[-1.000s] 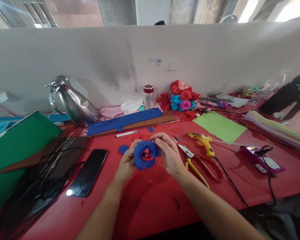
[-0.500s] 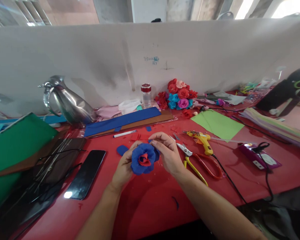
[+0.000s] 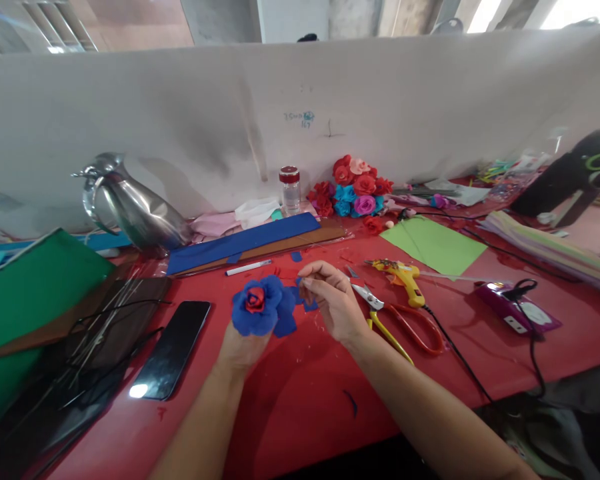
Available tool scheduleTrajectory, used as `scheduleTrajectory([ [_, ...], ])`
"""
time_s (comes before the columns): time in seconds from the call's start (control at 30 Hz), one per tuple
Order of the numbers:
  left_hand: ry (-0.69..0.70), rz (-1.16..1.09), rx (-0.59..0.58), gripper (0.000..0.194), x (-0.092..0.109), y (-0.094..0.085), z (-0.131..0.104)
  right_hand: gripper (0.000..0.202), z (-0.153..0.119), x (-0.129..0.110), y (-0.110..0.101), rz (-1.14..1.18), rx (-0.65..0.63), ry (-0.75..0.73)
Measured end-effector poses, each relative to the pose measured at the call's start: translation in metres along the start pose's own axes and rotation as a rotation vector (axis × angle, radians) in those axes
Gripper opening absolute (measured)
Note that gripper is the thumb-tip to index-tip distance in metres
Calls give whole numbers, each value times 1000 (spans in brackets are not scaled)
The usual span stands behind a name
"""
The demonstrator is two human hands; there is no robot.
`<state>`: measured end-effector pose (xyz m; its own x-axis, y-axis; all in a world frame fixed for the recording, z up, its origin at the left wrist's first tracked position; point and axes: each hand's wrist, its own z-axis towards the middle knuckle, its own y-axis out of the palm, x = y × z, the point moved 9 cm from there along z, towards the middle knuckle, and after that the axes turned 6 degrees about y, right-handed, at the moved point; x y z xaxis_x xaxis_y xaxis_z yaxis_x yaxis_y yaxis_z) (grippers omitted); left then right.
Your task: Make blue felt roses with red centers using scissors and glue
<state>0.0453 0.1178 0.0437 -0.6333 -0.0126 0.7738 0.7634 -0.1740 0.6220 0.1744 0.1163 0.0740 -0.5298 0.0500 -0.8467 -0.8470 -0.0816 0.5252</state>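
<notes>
A blue paper flower (image 3: 257, 317) with a red centre faces up in my left hand (image 3: 244, 347), whose fingers are mostly hidden beneath it. Just right of the flower, my right hand (image 3: 330, 297) is raised with thumb and forefinger pinched together; what they hold, if anything, is too small to make out. Blue paper pieces (image 3: 309, 305) show between the two hands. To the right lie pliers (image 3: 373, 301) with one red and one yellow handle, and behind them a yellow glue gun (image 3: 406, 280).
A black phone (image 3: 173, 350) lies left of my arms. Behind are a white pen (image 3: 248, 268), blue strips (image 3: 245, 243), a steel jug (image 3: 135, 207), a lidded jar (image 3: 290, 190) and a paper-flower bunch (image 3: 363, 187). Green paper (image 3: 433, 245) and a purple power block (image 3: 517, 310) are at right.
My left hand has moved left with the flower, away from my right hand, and the flower is tilted more leftward. Blue pieces between the hands are now uncovered. My right hand stays pinched in nearly the same place.
</notes>
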Motion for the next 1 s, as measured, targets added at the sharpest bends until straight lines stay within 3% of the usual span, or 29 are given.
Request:
scheduleTrajectory([
  [0.1,-10,-43,-41,23,0,8,1,4,1,2,-2,-20,19,2],
  [0.27,-185,-283,-173,29,-17,27,-6,5,1,3,2,-93,4,-4],
  [0.43,-288,-410,-45,20,-30,19,-7,13,-2,2,8,-274,-4,-63],
  [0.6,-363,-495,59,31,-36,16,-8,17,-4,-1,4,-500,99,-164],
  [0.73,-435,-563,132,31,-40,18,-14,16,-3,0,1,-531,131,-188],
  [1.0,-488,-625,140,27,-40,24,-19,3,-4,-8,3,-677,153,-276],
])
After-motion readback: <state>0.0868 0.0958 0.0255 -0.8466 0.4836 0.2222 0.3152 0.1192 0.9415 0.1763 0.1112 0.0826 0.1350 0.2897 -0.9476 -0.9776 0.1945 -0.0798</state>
